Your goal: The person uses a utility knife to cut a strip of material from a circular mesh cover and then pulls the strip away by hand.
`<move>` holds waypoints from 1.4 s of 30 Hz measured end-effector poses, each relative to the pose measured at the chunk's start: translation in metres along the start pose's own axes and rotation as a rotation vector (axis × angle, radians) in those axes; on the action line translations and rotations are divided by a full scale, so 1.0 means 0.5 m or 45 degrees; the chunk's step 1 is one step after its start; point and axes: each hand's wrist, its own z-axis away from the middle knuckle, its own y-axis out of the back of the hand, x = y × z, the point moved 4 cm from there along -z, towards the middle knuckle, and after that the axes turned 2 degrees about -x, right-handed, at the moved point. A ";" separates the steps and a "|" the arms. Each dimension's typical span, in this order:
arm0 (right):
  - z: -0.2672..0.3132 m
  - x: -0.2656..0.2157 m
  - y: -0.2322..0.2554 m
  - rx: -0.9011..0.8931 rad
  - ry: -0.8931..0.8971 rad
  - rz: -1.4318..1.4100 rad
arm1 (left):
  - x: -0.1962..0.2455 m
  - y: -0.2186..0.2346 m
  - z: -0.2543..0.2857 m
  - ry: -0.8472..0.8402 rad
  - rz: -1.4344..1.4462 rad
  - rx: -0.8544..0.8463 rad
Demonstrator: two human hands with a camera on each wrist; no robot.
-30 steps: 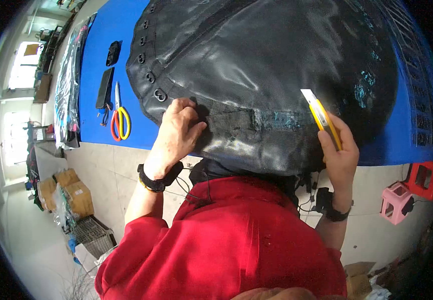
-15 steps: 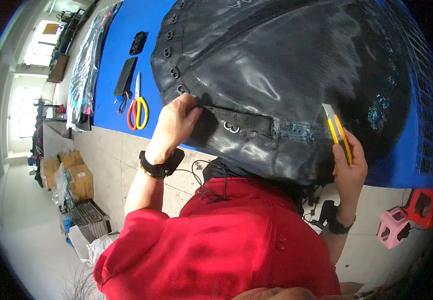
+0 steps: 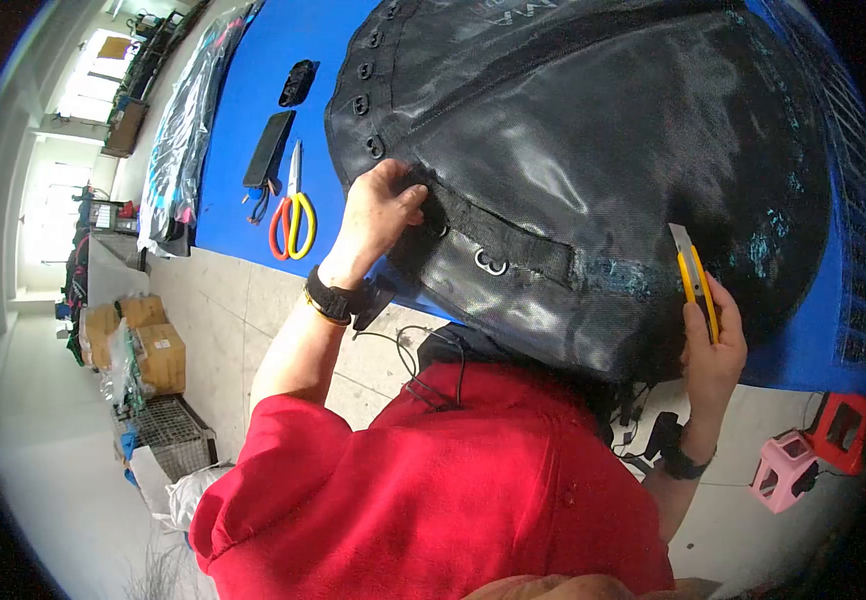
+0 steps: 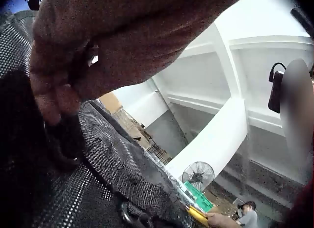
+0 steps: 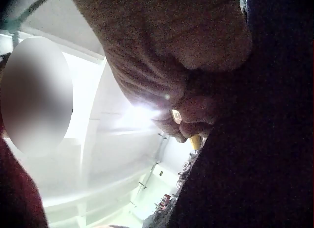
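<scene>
A large black mesh piece (image 3: 593, 130) is spread in front of me, with metal rings along its left edge. Between thumb and fingers my left hand (image 3: 381, 210) pinches the end of a black strap (image 3: 513, 235) at the near left edge. A ring (image 3: 490, 262) shows below the strap. The left wrist view has the pinching fingers close over the mesh. My right hand (image 3: 715, 345) grips a yellow utility knife (image 3: 695, 285), its blade out and pointing away over the mesh, right of the strap. Only the knife's tip end (image 5: 196, 141) peeks past the dark fingers in the right wrist view.
Scissors (image 3: 295, 215) with red and yellow handles lie on the blue table (image 3: 228, 200), near a flat black item (image 3: 269, 150) and a small dark bundle (image 3: 298, 83). Plastic-wrapped goods (image 3: 188, 140) line the far left. Pink (image 3: 785, 470) and red (image 3: 850, 432) stools stand right.
My left hand has drawn the strap end upward, and the ring below it has come into sight. The right hand keeps the knife over the mesh. The head view has shifted.
</scene>
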 end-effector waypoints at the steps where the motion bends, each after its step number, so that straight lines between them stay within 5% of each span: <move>1: 0.000 0.002 0.000 -0.005 -0.016 0.005 | -0.004 -0.001 -0.005 -0.005 0.020 0.005; 20: -0.002 0.013 -0.001 0.022 -0.011 -0.004 | 0.018 0.008 -0.019 0.067 -0.234 0.127; 29: -0.001 0.011 0.000 0.031 -0.048 0.033 | -0.026 -0.002 -0.017 -0.238 -0.264 0.210; 32: -0.002 0.014 0.001 0.025 -0.023 0.031 | -0.019 -0.008 -0.002 -0.170 -0.218 0.152; 35: -0.003 0.016 0.000 0.044 0.025 0.050 | -0.019 -0.017 0.021 -0.634 -0.530 0.277; 42: -0.003 0.012 -0.003 0.020 -0.029 0.020 | -0.002 -0.038 0.093 -0.520 -0.773 0.043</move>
